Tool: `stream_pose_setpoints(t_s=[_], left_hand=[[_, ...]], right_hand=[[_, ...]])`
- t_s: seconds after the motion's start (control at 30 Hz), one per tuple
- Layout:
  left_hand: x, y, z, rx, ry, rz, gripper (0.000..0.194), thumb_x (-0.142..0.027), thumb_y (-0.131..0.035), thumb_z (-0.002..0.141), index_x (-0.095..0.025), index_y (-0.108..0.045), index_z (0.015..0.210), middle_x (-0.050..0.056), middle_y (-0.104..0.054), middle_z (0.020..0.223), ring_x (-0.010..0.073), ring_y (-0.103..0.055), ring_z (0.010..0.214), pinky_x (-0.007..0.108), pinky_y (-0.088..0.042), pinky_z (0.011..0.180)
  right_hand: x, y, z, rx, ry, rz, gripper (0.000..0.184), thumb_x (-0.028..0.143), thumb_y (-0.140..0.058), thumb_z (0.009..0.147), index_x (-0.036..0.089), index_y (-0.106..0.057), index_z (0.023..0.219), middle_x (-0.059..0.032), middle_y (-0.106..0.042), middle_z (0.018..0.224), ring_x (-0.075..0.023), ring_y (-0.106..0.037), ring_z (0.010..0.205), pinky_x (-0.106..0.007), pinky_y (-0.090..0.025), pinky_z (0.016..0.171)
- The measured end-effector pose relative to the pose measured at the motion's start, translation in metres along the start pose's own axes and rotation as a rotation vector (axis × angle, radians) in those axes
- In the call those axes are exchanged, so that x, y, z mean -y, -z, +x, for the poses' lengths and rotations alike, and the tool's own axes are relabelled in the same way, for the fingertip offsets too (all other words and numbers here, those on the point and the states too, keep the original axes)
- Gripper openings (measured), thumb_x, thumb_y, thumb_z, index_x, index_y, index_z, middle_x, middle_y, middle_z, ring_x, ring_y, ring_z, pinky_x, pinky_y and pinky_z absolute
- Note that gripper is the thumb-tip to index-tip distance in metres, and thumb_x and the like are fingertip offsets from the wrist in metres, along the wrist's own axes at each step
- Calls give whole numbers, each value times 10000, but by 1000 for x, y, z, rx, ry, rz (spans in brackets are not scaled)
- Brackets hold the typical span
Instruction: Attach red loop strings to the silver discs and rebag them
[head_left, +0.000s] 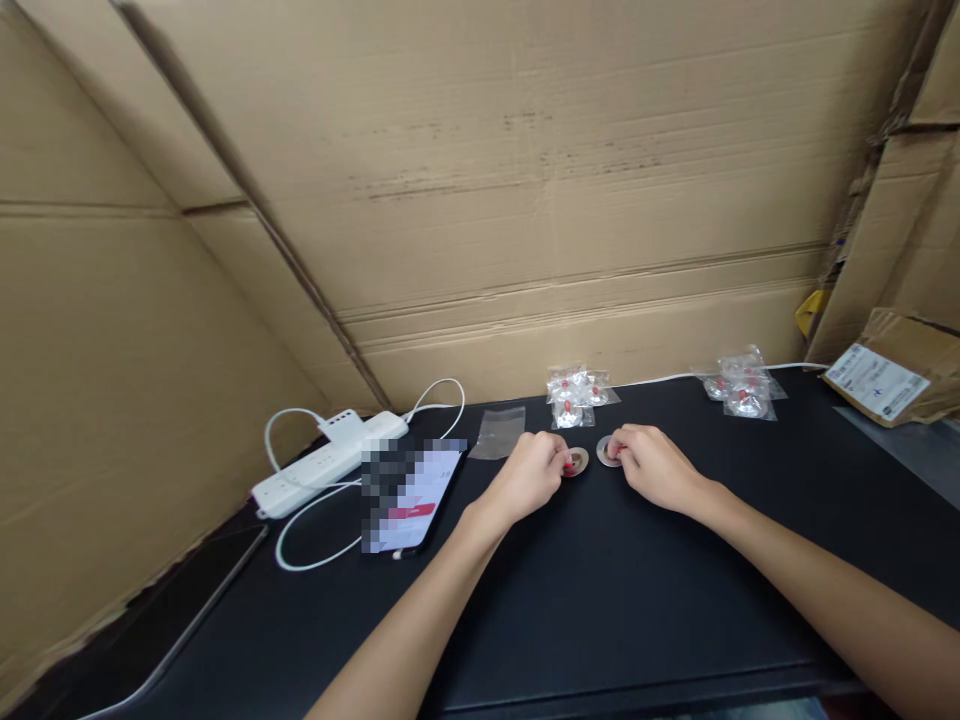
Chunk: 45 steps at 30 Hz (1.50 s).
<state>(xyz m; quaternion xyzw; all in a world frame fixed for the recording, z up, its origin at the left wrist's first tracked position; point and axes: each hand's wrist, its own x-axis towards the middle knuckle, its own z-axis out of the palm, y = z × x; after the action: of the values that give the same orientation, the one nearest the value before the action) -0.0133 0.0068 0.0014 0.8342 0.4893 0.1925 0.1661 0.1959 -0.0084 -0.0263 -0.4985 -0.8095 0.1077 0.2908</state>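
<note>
In the head view my left hand (527, 476) is closed in a pinch at the edge of a small round silver disc (579, 462) with a red piece near its middle. Opposite it, my right hand (658, 466) pinches a second silver disc (604, 452), also with a bit of red at the fingertips. The two discs are close together but apart, just above or on the black table top (600, 590); which one I cannot tell. A flat clear plastic bag (501, 433) lies beyond my left wrist.
Bagged silver discs with red centres lie in a left pile (570, 398) and a right pile (747, 385). Leftward are a phone (420, 500), a white power strip (330, 465) with cables and a dark tablet-like slab (172, 610). A labelled carton (896, 370) stands right; cardboard walls (525, 200) enclose the table.
</note>
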Motion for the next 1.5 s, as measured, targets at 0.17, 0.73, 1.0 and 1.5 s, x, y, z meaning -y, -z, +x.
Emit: stream_pose_setpoints(t_s=[0.17, 0.73, 1.0, 1.5], left_hand=[[-6, 7, 0, -62, -30, -67, 298, -201, -433, 897, -192, -661, 705, 45, -692, 718, 193, -635, 712, 276, -393, 661], [-29, 1, -12, 71, -195, -318, 146, -157, -566, 791, -205, -656, 895, -3, -691, 810, 132, -603, 700, 238, -442, 658], [-24, 4, -7, -60, -187, -109, 142, -191, -530, 848, -195, -669, 875, 15, -667, 808, 160, -582, 735, 269, -433, 690], [-1, -5, -1, -161, -49, -75, 85, -196, -507, 870, -182, -589, 852, 43, -635, 757, 208, -613, 749, 297, -408, 680]], right_hand=[[-3, 2, 3, -52, 11, 55, 254, 20, -416, 785, 177, -612, 750, -35, -631, 781, -153, -589, 728, -257, -422, 703], [-8, 34, 7, 53, 37, 355, 76, 123, -557, 735, 184, -594, 763, 29, -559, 635, -102, -473, 562, -214, -369, 528], [-1, 34, 4, 110, 169, 253, 87, 144, -607, 761, 192, -660, 810, 11, -614, 735, -113, -506, 644, -226, -402, 610], [-15, -3, 6, -53, -80, 312, 101, 253, -540, 871, 214, -476, 803, -11, -637, 718, -157, -600, 622, -269, -436, 586]])
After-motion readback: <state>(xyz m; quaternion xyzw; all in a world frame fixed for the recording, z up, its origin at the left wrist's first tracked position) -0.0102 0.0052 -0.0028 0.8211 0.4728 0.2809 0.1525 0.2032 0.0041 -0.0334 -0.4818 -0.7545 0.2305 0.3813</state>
